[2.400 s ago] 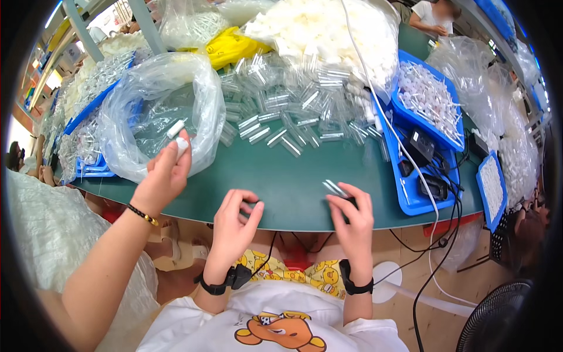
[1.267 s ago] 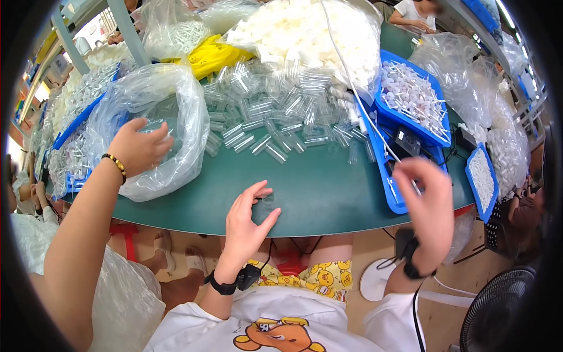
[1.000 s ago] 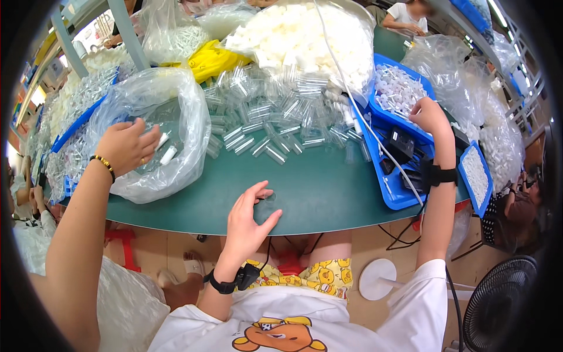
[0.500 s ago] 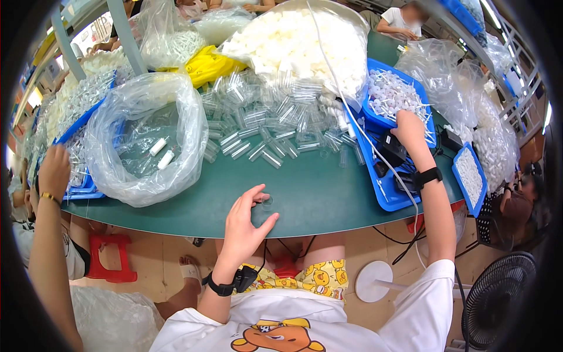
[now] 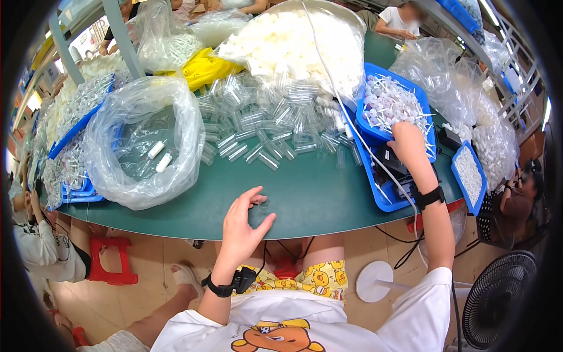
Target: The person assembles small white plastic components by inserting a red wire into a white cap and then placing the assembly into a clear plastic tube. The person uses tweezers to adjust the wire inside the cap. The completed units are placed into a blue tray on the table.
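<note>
My left hand [image 5: 241,227] is held above the near edge of the green table, thumb and fingers curved around a clear plastic tube [image 5: 264,206], seen nearly end-on. My right hand [image 5: 409,141] reaches to the near side of a blue tray [image 5: 429,95] heaped with small white stemmed parts [image 5: 392,104]. Its fingers are curled down at the pile, and the fingertips, with whatever they pinch, are hidden. Many loose clear tubes [image 5: 252,120] lie across the middle of the table. A clear plastic bag [image 5: 190,155], its mouth rolled wide, holds white-filled tubes [image 5: 163,162] at the left.
Behind the tubes stands a big bag of white pieces [image 5: 293,44], beside a yellow bag [image 5: 208,67]. A white cable [image 5: 335,82] hangs across the right side. A lower blue tray [image 5: 392,205] holds black devices. A black fan [image 5: 498,299] stands at the lower right.
My right hand has shifted slightly left and lower at the tray. The left hand stays nearly still with its tube. A co-worker's arm at the far left has withdrawn from the trays there.
</note>
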The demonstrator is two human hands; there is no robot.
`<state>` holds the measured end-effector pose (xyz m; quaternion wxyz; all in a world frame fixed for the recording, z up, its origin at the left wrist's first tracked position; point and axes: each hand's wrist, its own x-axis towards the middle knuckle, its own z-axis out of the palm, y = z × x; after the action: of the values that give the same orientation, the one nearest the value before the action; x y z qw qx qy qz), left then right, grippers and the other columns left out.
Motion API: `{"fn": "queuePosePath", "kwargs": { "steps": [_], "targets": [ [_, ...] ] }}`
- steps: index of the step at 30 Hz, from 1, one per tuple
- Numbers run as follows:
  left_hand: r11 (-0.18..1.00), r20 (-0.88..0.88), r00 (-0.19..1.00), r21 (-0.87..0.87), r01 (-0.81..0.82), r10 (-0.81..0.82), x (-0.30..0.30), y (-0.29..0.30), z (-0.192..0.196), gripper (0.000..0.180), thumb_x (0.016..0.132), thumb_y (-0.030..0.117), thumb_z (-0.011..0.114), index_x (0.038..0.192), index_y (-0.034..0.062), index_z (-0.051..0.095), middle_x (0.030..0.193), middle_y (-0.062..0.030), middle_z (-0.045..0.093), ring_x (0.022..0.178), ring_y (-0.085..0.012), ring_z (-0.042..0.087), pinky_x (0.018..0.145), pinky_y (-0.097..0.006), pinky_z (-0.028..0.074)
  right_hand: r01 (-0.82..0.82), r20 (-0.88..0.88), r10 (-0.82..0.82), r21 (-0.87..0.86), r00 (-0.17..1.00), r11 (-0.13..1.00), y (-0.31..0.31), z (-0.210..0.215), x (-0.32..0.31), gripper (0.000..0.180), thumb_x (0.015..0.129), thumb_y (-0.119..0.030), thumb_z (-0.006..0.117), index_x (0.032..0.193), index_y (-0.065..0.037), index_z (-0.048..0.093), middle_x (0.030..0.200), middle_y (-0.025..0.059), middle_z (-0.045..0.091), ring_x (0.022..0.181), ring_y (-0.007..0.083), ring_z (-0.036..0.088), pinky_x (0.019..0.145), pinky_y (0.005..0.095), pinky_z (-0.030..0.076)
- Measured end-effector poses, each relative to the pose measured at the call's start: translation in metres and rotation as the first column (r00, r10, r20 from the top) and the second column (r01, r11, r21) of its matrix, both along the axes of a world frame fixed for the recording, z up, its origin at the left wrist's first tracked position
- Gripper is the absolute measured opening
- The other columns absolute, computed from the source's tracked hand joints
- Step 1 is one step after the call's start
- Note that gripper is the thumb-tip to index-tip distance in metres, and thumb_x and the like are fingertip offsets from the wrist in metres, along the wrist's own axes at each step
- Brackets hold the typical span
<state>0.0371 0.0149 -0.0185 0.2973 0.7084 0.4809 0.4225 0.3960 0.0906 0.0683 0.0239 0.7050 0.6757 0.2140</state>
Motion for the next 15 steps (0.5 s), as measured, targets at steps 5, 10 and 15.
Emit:
{"fn": "queuePosePath", "kwargs": {
  "steps": [5,10,15],
  "targets": [
    [1.000,-0.002,1.000,-0.008,0.002,-0.002,0.001,0.000,0.000,0.050,0.069,0.007,0.068,0.115,0.0040,0.049,0.098,-0.0089,0.061,0.091,-0.0206,0.057,0.081,-0.031,0.043,0.024,0.018,-0.024,-0.001,1.000,1.000,-0.006,-0.004,-0.013,0.017,0.063,-0.014,0.072,0.070,-0.002,0.062,0.075,0.0163,0.062,0.075,0.0306,0.062,0.067,0.0382,0.049],
    [1.000,0.002,1.000,-0.011,-0.009,0.009,-0.001,-0.001,-0.001,0.050,0.069,0.007,0.068,0.115,0.0041,0.048,0.098,-0.0090,0.061,0.092,-0.0204,0.057,0.082,-0.031,0.043,-0.002,-0.316,-0.027,-0.091,0.948,0.996,-0.014,0.018,-0.010,0.020,0.064,-0.019,0.072,0.074,-0.003,0.065,0.072,0.0161,0.062,0.075,0.0302,0.061,0.069,0.0377,0.048],
    [1.000,0.003,1.000,-0.006,-0.009,0.009,-0.001,0.000,-0.001,0.050,0.070,0.007,0.068,0.115,0.0040,0.048,0.099,-0.0093,0.061,0.092,-0.0206,0.057,0.082,-0.031,0.043,-0.007,-0.395,-0.022,-0.073,0.919,0.997,0.001,0.031,-0.002,0.021,0.067,-0.023,0.070,0.072,-0.002,0.065,0.074,0.0173,0.063,0.073,0.0310,0.062,0.067,0.0381,0.048]
  ]
}}
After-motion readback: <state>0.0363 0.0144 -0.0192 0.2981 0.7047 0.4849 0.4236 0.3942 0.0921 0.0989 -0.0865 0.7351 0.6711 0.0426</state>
